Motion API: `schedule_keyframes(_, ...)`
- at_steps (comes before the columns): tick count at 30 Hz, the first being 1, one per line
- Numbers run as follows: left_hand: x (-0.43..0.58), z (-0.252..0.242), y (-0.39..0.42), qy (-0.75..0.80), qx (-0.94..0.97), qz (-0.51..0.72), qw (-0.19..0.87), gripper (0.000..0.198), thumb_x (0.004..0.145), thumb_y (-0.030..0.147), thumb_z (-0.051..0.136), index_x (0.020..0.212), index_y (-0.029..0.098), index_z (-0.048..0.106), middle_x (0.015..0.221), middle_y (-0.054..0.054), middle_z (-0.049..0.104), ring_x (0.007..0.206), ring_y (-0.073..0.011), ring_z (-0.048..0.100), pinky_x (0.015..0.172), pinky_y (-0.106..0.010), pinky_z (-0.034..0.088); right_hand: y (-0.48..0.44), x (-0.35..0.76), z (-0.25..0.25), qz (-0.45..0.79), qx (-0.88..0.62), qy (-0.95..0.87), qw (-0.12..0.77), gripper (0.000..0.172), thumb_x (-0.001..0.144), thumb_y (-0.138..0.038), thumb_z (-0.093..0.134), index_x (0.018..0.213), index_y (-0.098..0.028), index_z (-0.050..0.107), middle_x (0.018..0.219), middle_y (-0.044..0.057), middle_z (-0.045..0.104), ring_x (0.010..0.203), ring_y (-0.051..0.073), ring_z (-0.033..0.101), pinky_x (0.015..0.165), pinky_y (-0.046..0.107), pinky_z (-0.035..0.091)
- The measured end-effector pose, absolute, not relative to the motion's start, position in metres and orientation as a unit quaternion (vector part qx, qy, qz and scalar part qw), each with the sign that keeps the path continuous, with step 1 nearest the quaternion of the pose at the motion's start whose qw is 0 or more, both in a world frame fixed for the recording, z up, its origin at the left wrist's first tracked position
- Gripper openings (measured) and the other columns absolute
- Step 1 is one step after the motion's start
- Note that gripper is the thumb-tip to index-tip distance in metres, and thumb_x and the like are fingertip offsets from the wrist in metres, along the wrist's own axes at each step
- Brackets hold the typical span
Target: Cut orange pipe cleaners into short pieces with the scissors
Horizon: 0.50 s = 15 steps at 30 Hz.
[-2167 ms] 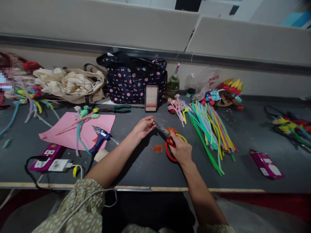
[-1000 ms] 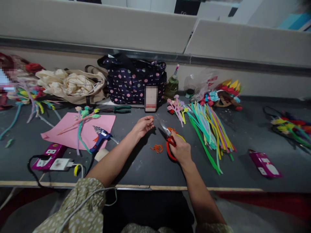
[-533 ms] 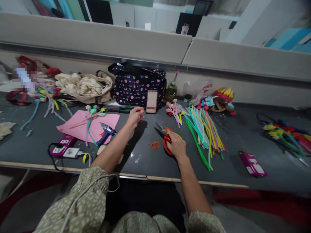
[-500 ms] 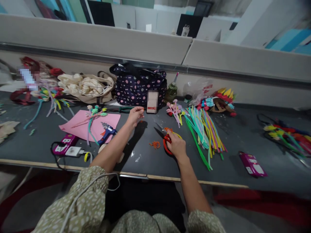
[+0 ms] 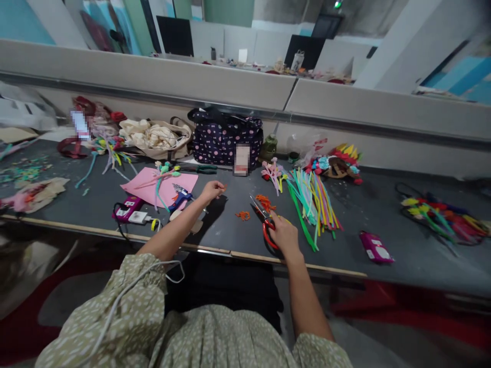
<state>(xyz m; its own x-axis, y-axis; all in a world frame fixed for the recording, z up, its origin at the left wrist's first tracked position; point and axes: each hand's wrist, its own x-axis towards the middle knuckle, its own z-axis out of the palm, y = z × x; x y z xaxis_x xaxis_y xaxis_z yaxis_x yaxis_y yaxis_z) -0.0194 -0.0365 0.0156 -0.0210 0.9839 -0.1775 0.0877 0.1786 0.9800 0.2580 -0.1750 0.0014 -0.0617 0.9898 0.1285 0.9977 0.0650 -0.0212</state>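
My left hand (image 5: 213, 191) is held over the table's middle, thumb and fingers pinched on a small orange piece (image 5: 224, 187), too small to make out fully. In my right hand (image 5: 284, 234) is a pair of scissors (image 5: 268, 233) with red handles, its blades pointing away and to the left. Beside the blades lies a pile of orange fuzzy bits (image 5: 265, 201), and a smaller orange heap (image 5: 242, 215) sits left of it. To the right of the scissors spreads a bundle of coloured pipe cleaners (image 5: 320, 199), green, white, yellow and pink.
A blue glue gun (image 5: 180, 198) rests on pink paper (image 5: 132, 185) at left, near a purple power strip (image 5: 128, 208). Behind stand a dotted bag (image 5: 215, 140) and a phone-like slab (image 5: 242, 159). Pipe-cleaner flowers (image 5: 273, 174) lie at the back; another purple box (image 5: 376, 247) sits right.
The view has shifted, showing more of the table's left side. My right hand and the scissors have drawn slightly back, uncovering the orange pile. My left hand still pinches the orange piece.
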Motion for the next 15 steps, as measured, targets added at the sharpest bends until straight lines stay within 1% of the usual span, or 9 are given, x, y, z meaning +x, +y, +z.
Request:
schedule_keyframes(3,-0.014,0.012,-0.054,0.576,0.466,0.416,0.528,0.021,0.056,0.001,0.070,0.067,0.013,0.056,0.051,0.004,0.053,0.042,-0.0043,0.046,0.041,-0.013,0.034,-0.191,0.261,-0.002,-0.027,-0.694,-0.715,0.072,0.047,0.088,-0.036,0.047,0.134,-0.025,0.043,0.098,0.005,0.063,0.082,0.015,0.060,0.064,0.023,0.039)
schedule_keyframes(7,0.001,0.008,-0.076,0.556,0.465,0.389,0.569,0.023,0.053,0.002,0.072,0.067,0.013,0.057,0.052,0.003,0.056,0.041,-0.0041,0.046,0.040,-0.012,0.033,-0.203,0.263,-0.009,-0.013,-0.711,-0.697,0.093,0.045,0.088,-0.035,0.047,0.132,-0.025,0.046,0.096,0.004,0.064,0.077,0.014,0.060,0.062,0.023,0.037)
schedule_keyframes(9,0.008,0.003,-0.084,0.541,0.465,0.387,0.584,0.023,0.053,0.004,0.073,0.065,0.013,0.056,0.049,0.004,0.054,0.039,-0.0043,0.045,0.039,-0.013,0.033,-0.207,0.263,-0.013,-0.005,-0.714,-0.693,0.105,0.044,0.088,-0.035,0.047,0.132,-0.026,0.046,0.095,0.003,0.064,0.076,0.014,0.061,0.061,0.023,0.036)
schedule_keyframes(15,0.022,-0.019,-0.094,0.547,0.499,0.376,0.557,0.021,0.052,0.008,0.073,0.064,0.014,0.057,0.050,0.004,0.054,0.043,-0.0059,0.047,0.040,-0.013,0.032,-0.213,0.260,-0.023,0.023,-0.716,-0.686,0.128,0.046,0.086,-0.034,0.050,0.131,-0.024,0.047,0.099,0.005,0.065,0.083,0.014,0.061,0.063,0.022,0.038)
